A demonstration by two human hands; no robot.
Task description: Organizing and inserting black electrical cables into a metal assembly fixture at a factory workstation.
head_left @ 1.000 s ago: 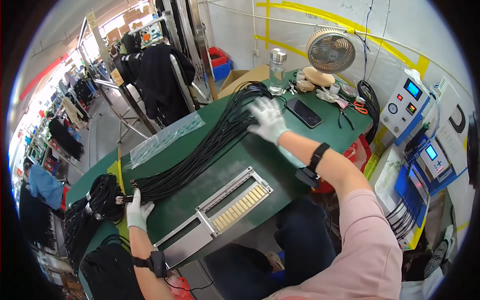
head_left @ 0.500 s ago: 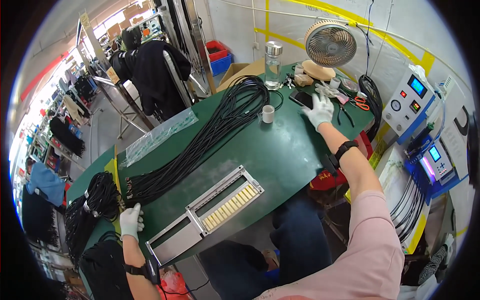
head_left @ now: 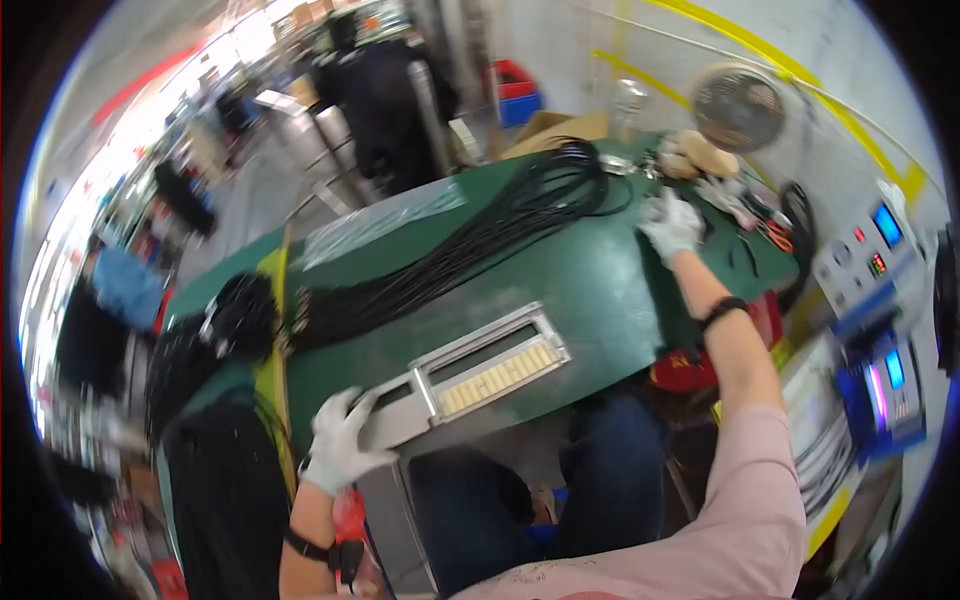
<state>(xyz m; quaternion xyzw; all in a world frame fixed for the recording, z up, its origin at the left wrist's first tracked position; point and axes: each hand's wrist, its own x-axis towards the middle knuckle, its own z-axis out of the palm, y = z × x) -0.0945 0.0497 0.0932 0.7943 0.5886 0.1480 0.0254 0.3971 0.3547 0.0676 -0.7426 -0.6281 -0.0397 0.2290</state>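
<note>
My left hand point(head_left: 345, 442), in a white glove, has its fingers spread at the near left end of a metal frame fixture point(head_left: 402, 421). A row of cream-coloured blocks point(head_left: 500, 380) sits in the fixture's right part. Farther off, over the right side of the table, my gloved right hand point(head_left: 672, 228) is closed. Blur and the white glove hide what is in its fingers; it may be the small white cup. A dark object, partly covered, shows beside that hand. Long black cables point(head_left: 450, 245) lie across the table left of it.
On the green table point(head_left: 590, 290) stand a clear bottle point(head_left: 622, 125) and a fan point(head_left: 738, 108). Pliers point(head_left: 745, 255) and orange-handled scissors point(head_left: 776, 236) lie at the right. A plastic bag point(head_left: 385, 220) and bundled cables point(head_left: 240, 315) lie left. Instrument boxes point(head_left: 868, 250) stand far right.
My left hand has moved right from the cable ends to the fixture, its fingers spreading. My right hand has shifted left from the phone and closed. The white cup no longer shows in its place.
</note>
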